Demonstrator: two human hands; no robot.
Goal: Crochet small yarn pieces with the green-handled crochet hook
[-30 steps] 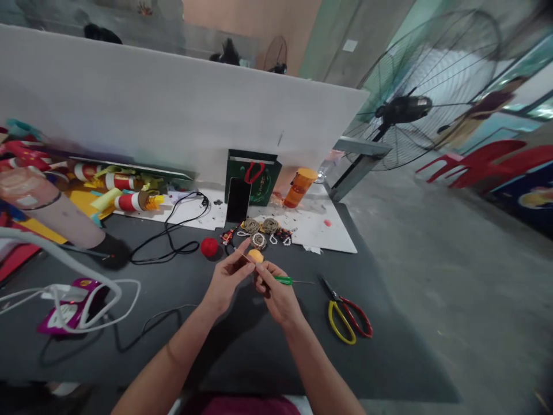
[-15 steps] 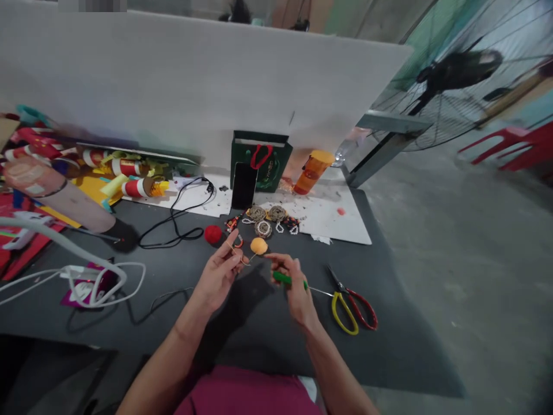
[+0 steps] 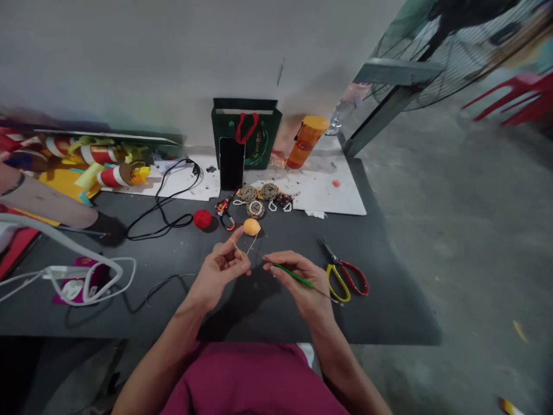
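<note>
My left hand (image 3: 219,270) is closed on a thin yellow strand of yarn (image 3: 251,244), with the index finger stretched up and the thumb pressing in. That strand runs to a small yellow yarn ball (image 3: 252,227) lying just beyond the fingertips. Between the thumb and fingers of my right hand (image 3: 300,279) is a green-handled crochet hook (image 3: 294,275), its thin metal end sticking out over the wrist side. A red yarn ball (image 3: 203,219) sits left of the yellow one. Behind them lie several crocheted brown rosettes (image 3: 256,208) and a beaded strap (image 3: 226,214).
Red-and-yellow-handled scissors (image 3: 344,274) lie right of my right hand. Behind stand a dark phone (image 3: 231,164), a green paper bag (image 3: 266,135) and an orange bottle (image 3: 307,142). A black cable (image 3: 162,202), white cables (image 3: 99,262) and a lamp-like tube (image 3: 52,196) occupy the left.
The view has tilted down and shifted. My right hand has turned the green hook to a pen-like hold, its front end now pointing toward my left hand.
</note>
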